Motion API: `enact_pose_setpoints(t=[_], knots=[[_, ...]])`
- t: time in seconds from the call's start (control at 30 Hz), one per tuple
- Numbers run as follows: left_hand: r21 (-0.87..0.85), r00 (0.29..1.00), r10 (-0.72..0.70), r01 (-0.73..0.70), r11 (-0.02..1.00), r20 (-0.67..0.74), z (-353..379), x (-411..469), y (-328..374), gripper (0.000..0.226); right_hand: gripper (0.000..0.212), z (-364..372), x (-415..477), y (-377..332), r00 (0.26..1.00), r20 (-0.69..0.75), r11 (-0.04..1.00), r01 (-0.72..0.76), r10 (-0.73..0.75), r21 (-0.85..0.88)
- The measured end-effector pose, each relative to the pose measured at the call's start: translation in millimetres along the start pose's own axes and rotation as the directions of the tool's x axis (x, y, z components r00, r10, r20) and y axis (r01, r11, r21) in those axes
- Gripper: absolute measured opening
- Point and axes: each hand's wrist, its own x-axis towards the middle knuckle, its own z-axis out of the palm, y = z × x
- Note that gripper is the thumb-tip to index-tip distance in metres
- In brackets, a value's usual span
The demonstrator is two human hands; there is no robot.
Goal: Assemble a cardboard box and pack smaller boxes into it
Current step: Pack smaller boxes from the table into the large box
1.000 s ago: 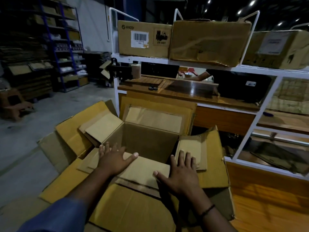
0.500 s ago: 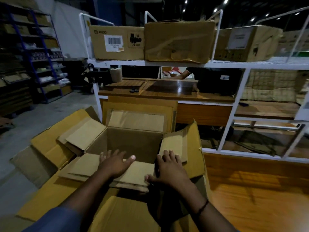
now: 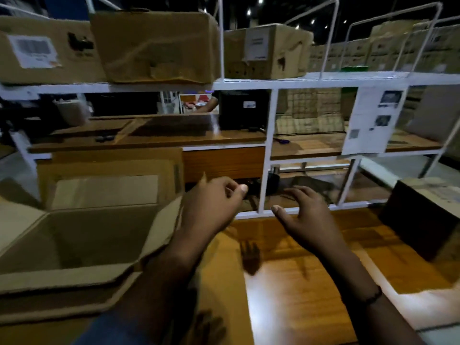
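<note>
At the left edge of the counter [image 3: 311,282] the cardboard box [image 3: 99,235] is seen standing open, flaps out, nothing visible inside, so the packing is judged still to be done. The left hand [image 3: 211,205] is held over the counter, fingers loosely curled on nothing. The right hand [image 3: 306,217] is stretched forward, fingers spread, empty.

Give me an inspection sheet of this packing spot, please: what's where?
Surface: wooden table, glossy.
Job's things: big box at left, flaps open, nothing seen inside.
Clutter: dark box at right; paper sheet on the rack.
Hands: left hand loosely curled, right hand spread, both above the table, holding nothing.
Cables: nothing seen.
Surroundings: rack is white, with boxes on top; dim warehouse.
</note>
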Motion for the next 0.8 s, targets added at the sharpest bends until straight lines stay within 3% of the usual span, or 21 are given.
enact_pose_setpoints(t=[0.1,0.3,0.43,0.57,0.73,0.8], knots=[[0.130,0.997,0.052,-0.058,0.990,0.055,77.8,1.3,53.3,0.039,0.059,-2.4,16.7,76.1,1.000,-0.005,1.000,0.013,-0.013,0.001],[0.286,0.994,0.108,-0.100,0.953,-0.013,281.8,24.2,125.3,0.031,0.052,5.7,57.1,274.1,0.992,-0.059,0.991,0.117,-0.113,0.063],[0.145,0.997,0.075,-0.079,0.986,0.033,405.0,59.3,174.0,0.033,0.050,-17.4,69.9,399.3,0.994,-0.067,0.996,0.083,-0.081,0.025],[-0.052,0.979,0.070,-0.061,0.997,0.192,502.0,90.9,240.7,0.032,0.052,-71.7,84.6,509.3,0.986,-0.161,0.998,-0.059,0.054,-0.025],[-0.219,0.949,0.185,-0.130,0.967,0.255,581.8,118.3,305.4,0.030,0.050,-115.8,116.3,612.8,0.903,-0.385,0.970,-0.232,0.188,-0.070],[-0.295,0.941,0.191,-0.104,0.950,0.280,611.2,122.9,323.8,0.035,0.052,-123.9,130.8,648.2,0.879,-0.408,0.940,-0.319,0.246,-0.121]])
